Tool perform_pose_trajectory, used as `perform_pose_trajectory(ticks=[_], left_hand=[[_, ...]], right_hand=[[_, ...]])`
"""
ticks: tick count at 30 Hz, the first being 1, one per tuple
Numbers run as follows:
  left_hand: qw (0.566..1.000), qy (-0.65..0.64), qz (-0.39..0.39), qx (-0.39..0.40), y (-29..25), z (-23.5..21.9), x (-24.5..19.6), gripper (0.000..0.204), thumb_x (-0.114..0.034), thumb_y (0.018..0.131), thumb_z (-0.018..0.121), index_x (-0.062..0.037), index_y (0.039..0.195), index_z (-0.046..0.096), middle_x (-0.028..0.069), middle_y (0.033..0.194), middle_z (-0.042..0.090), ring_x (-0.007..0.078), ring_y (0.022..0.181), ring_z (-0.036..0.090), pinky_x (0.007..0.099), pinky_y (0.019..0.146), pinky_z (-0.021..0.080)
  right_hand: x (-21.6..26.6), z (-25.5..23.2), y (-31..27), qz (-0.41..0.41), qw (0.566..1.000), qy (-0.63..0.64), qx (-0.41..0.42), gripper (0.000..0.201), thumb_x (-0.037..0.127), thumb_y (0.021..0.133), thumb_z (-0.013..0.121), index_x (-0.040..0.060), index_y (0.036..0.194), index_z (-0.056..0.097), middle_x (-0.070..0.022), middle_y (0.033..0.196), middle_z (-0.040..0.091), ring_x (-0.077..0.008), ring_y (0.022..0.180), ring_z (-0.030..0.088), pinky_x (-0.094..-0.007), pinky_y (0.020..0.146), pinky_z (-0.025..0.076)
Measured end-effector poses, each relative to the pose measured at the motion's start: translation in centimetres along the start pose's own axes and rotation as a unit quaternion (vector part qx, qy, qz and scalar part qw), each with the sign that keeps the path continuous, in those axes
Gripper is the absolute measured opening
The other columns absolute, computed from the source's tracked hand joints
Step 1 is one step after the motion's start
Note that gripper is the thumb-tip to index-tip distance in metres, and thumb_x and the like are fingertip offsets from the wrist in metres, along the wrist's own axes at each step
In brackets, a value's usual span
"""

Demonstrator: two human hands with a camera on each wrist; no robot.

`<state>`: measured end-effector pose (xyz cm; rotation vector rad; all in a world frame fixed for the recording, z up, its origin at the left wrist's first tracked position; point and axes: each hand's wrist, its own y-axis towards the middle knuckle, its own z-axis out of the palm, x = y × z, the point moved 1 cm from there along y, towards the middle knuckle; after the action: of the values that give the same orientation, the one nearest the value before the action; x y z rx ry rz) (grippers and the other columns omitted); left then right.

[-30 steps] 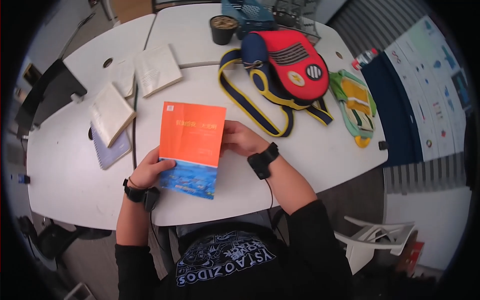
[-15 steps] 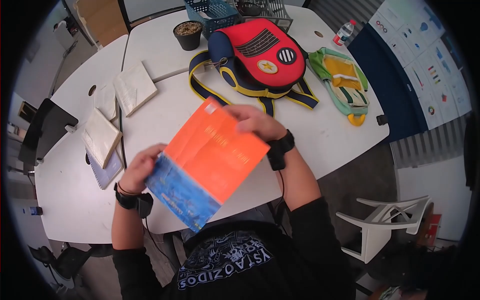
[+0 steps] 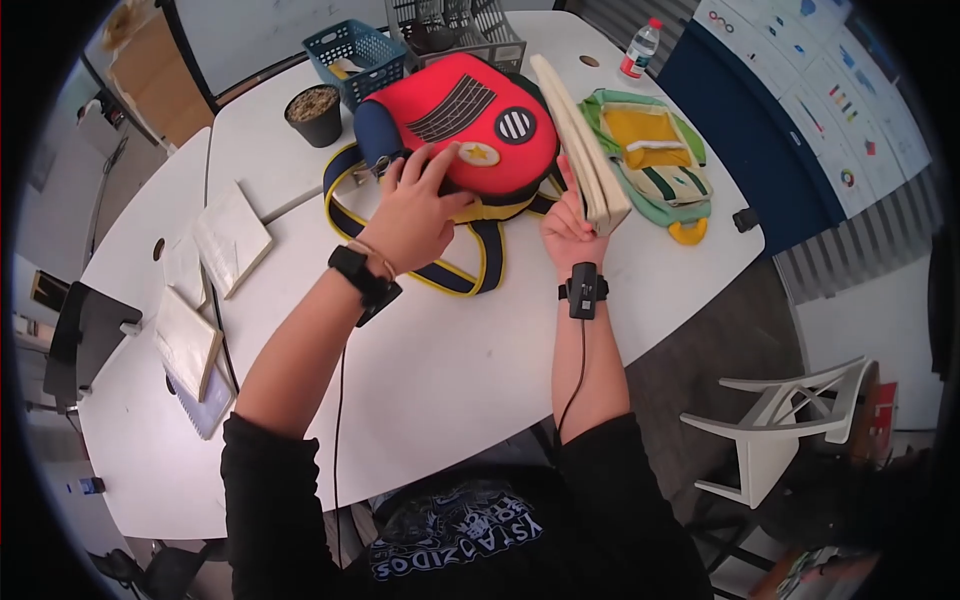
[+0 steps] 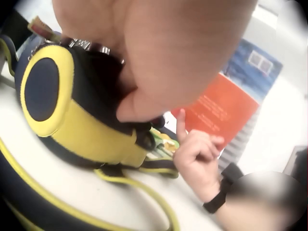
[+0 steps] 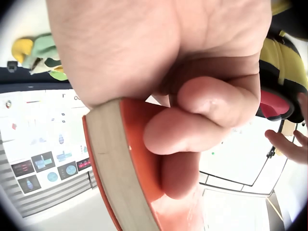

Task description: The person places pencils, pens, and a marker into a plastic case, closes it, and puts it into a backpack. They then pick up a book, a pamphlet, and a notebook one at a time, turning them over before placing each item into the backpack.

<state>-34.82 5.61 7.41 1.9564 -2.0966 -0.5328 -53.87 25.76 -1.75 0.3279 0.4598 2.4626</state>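
Note:
My right hand [image 3: 572,222] grips a thick paperback book [image 3: 583,150] raised beside the backpack, with the page edges facing the head camera. Its orange and blue cover [image 4: 226,113] shows in the left wrist view. Curled fingers [image 5: 178,130] press on the orange cover in the right wrist view. My left hand [image 3: 415,215] lies over the lower left front of a red and navy backpack [image 3: 470,125] with yellow trim, fingers spread. In the left wrist view the thumb is beside a dark gap under the zipper [image 4: 89,45]; the other fingertips are hidden there.
A green and yellow bag [image 3: 655,160] lies right of the backpack. Behind stand a pot [image 3: 315,120], a blue basket [image 3: 350,60], a grey basket [image 3: 470,40] and a bottle [image 3: 641,48]. Several books [image 3: 232,235] and a spiral notebook [image 3: 208,405] lie at left.
The book, earlier held between both hands over the near table, has moved up and right in my right hand and turned edge-on. My left hand has left it and reached the backpack.

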Motion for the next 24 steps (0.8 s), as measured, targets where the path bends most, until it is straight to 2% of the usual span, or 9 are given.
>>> perform_pose_trajectory(ticks=[2, 4, 6, 8, 10, 12, 15, 18, 24], left_hand=[[0.998, 0.046, -0.046, 0.001, 1.4, 1.7, 2.0, 0.051, -0.009, 0.086, 0.075, -0.0116, 0.137, 0.07, 0.0207, 0.162, 0.044, 0.0417, 0.151, 0.042, 0.0495, 0.123, 0.039], [0.977, -0.135, -0.108, -0.125, 2.5, 2.7, 6.2, 0.061, -0.011, 0.089, 0.073, -0.0074, 0.149, 0.06, 0.0248, 0.16, 0.046, 0.0388, 0.149, 0.047, 0.0416, 0.121, 0.042], [0.957, -0.17, -0.148, -0.181, 3.0, 1.4, 8.9, 0.062, -0.011, 0.092, 0.07, -0.0061, 0.152, 0.058, 0.0226, 0.153, 0.053, 0.0303, 0.135, 0.059, 0.0325, 0.111, 0.049], [0.787, -0.519, -0.313, -0.117, 3.0, -3.0, 7.5, 0.063, -0.009, 0.095, 0.064, -0.0104, 0.157, 0.055, 0.0097, 0.14, 0.055, 0.0148, 0.112, 0.058, 0.0301, 0.098, 0.054], [0.769, -0.55, -0.302, -0.124, 2.5, -3.4, 8.7, 0.063, -0.01, 0.096, 0.063, -0.0115, 0.159, 0.054, 0.0109, 0.155, 0.049, 0.0196, 0.129, 0.057, 0.0341, 0.102, 0.053], [0.775, -0.543, -0.298, -0.121, 2.2, -3.5, 7.7, 0.064, -0.009, 0.095, 0.064, -0.0108, 0.159, 0.054, 0.0119, 0.163, 0.044, 0.0226, 0.138, 0.052, 0.0351, 0.107, 0.05], [0.85, -0.448, -0.249, -0.122, 1.4, -2.0, 8.0, 0.066, -0.007, 0.093, 0.065, -0.0081, 0.158, 0.053, 0.0136, 0.173, 0.034, 0.0271, 0.154, 0.041, 0.0367, 0.118, 0.042], [0.902, -0.373, -0.172, -0.129, 1.1, -2.3, 6.7, 0.067, -0.002, 0.09, 0.066, -0.0017, 0.156, 0.053, 0.0146, 0.173, 0.035, 0.0293, 0.157, 0.037, 0.0362, 0.126, 0.03], [0.908, -0.398, -0.109, -0.07, 0.9, -2.2, 5.8, 0.067, 0.009, 0.088, 0.058, 0.0016, 0.154, 0.051, 0.0058, 0.169, 0.038, 0.019, 0.153, 0.042, 0.029, 0.111, 0.047]], right_hand=[[-0.1, 1.8, 0.5, 0.036, 0.998, 0.002, 0.059, 0.037, 0.028, 0.108, 0.054, -0.0004, 0.127, 0.068, -0.0045, 0.095, 0.077, -0.0119, 0.062, 0.066, -0.0253, 0.058, 0.051], [-1.2, 4.4, 0.9, -0.166, 0.897, -0.162, -0.377, 0.043, 0.028, 0.107, 0.054, -0.0002, 0.139, 0.06, -0.0065, 0.091, 0.071, -0.0214, 0.081, 0.071, -0.0326, 0.075, 0.06], [0.0, 2.8, 0.3, -0.127, 0.921, -0.174, -0.325, 0.029, 0.027, 0.105, 0.055, 0.0058, 0.121, 0.067, -0.0069, 0.108, 0.075, -0.0255, 0.098, 0.072, -0.039, 0.086, 0.06], [0.2, 2.8, 0.1, -0.109, 0.93, -0.187, -0.298, 0.022, 0.026, 0.105, 0.057, 0.0077, 0.109, 0.067, -0.0047, 0.105, 0.075, -0.0225, 0.097, 0.071, -0.0405, 0.082, 0.059], [1.1, 1.9, -0.4, -0.101, 0.907, -0.235, -0.335, 0.02, 0.027, 0.105, 0.059, 0.0081, 0.108, 0.067, -0.0025, 0.096, 0.073, -0.0186, 0.085, 0.069, -0.0361, 0.073, 0.056], [3.1, -1.0, -0.6, 0.002, 0.975, -0.182, -0.126, 0.021, 0.027, 0.105, 0.061, 0.0074, 0.108, 0.067, -0.0028, 0.092, 0.071, -0.0151, 0.073, 0.064, -0.0297, 0.062, 0.048], [-0.2, 2.1, 0.5, -0.144, 0.84, -0.402, -0.335, 0.023, 0.027, 0.107, 0.06, 0.0054, 0.11, 0.067, -0.0046, 0.093, 0.073, -0.0129, 0.066, 0.059, -0.0251, 0.057, 0.04], [-2.9, 4.1, 1.5, -0.151, 0.812, -0.461, -0.324, 0.027, 0.028, 0.11, 0.058, 0.0041, 0.115, 0.068, -0.0025, 0.089, 0.07, -0.0103, 0.058, 0.054, -0.0244, 0.055, 0.041], [-8.2, 4.1, 6.4, -0.049, 0.823, -0.513, -0.241, 0.03, 0.02, 0.113, 0.05, -0.0015, 0.134, 0.044, -0.0204, 0.106, 0.074, -0.0289, 0.08, 0.08, -0.0318, 0.064, 0.065]])
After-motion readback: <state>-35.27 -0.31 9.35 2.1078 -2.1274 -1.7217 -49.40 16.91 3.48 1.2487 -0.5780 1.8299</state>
